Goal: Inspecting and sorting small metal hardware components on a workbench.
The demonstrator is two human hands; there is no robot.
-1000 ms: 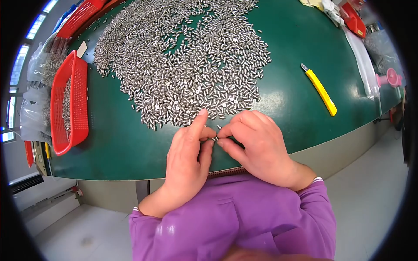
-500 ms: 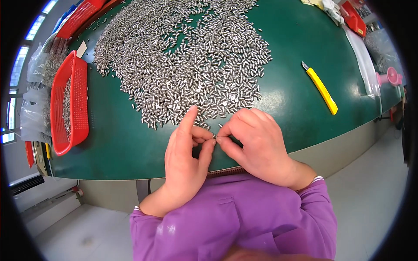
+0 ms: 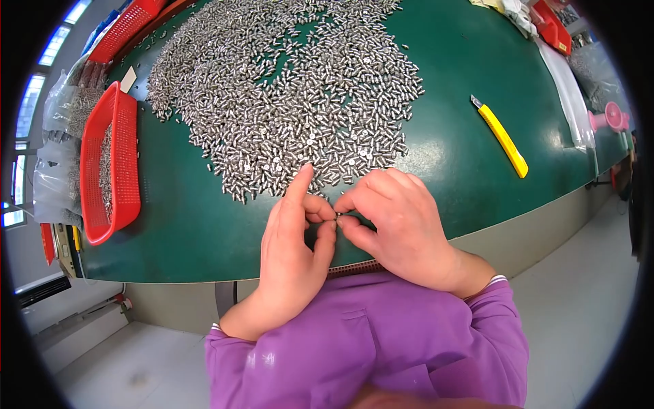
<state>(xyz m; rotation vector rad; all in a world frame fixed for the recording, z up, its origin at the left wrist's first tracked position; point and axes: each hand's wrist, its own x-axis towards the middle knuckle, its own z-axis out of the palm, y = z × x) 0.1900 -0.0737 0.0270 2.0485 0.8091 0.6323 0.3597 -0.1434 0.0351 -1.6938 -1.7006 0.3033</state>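
Observation:
Both hands meet at the near edge of the green table, fingertips almost touching around a small metal part (image 3: pixel 338 217). My left hand (image 3: pixel 291 235) pinches at it with thumb and a bent finger, while its index finger points up toward the pile. From the other side my right hand (image 3: pixel 398 221) pinches at the same part between thumb and index finger. Most of the part is hidden by the fingertips. Just beyond the hands spreads a large heap of small silvery metal parts (image 3: pixel 293 109), short and cylindrical, mostly lying on their sides.
A red perforated basket (image 3: pixel 127 170) with metal parts inside stands at the left, beside clear bags (image 3: pixel 58 170) of parts. A yellow utility knife (image 3: pixel 504 141) lies on the right of the green table (image 3: pixel 463 191). Farther right are a red bin (image 3: pixel 550 28) and a pink object (image 3: pixel 616 116).
The fingertips have shifted slightly against each other, and the right thumb and index finger have closed in around the part. Otherwise the scene is the same.

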